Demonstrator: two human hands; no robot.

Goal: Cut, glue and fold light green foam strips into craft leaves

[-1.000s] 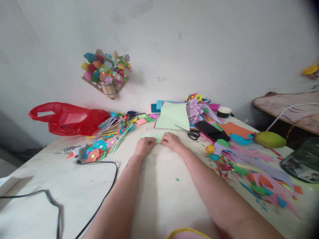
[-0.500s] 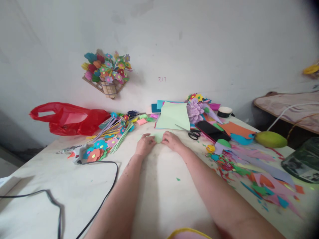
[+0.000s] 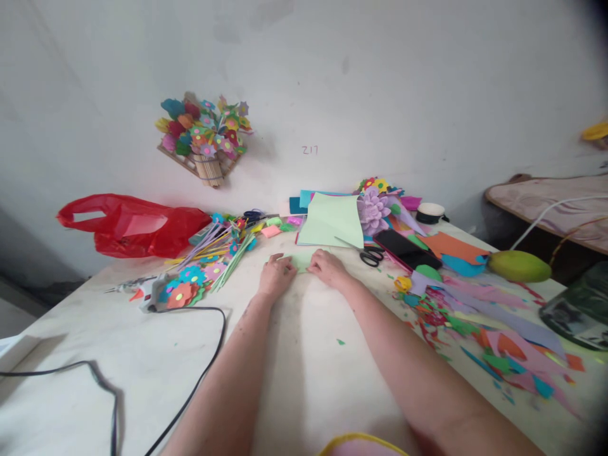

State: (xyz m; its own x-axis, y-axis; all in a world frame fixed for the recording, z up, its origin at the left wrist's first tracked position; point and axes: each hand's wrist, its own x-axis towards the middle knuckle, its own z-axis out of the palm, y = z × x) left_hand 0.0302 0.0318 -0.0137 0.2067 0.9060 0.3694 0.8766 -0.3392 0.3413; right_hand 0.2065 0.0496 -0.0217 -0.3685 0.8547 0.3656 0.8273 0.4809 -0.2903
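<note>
A small pale green paper piece [image 3: 301, 260] lies on the table between my two hands. My left hand [image 3: 276, 276] is closed on its left end, fingers bent and pressed down near the tabletop. At the right end, my right hand [image 3: 327, 268] grips the same piece with curled fingers. Parts of the piece are hidden under the fingers. Just beyond it lies a larger pale green sheet [image 3: 331, 218] on a stack of coloured sheets. Black-handled scissors [image 3: 371, 256] rest beside my right hand, their blades over that sheet.
Left are a red plastic bag [image 3: 137, 234], foam flowers [image 3: 185, 291], green stems [image 3: 234, 263] and a glue gun [image 3: 151, 294] with a black cord [image 3: 221, 335]. On the right are a phone [image 3: 407, 249], coloured scraps [image 3: 503, 348], a yellow-green mango-like object [image 3: 520, 266] and a dark jar [image 3: 579, 310].
My left fingers have shifted slightly on the green paper piece, showing a little more of its top edge. My right hand stays almost still.
</note>
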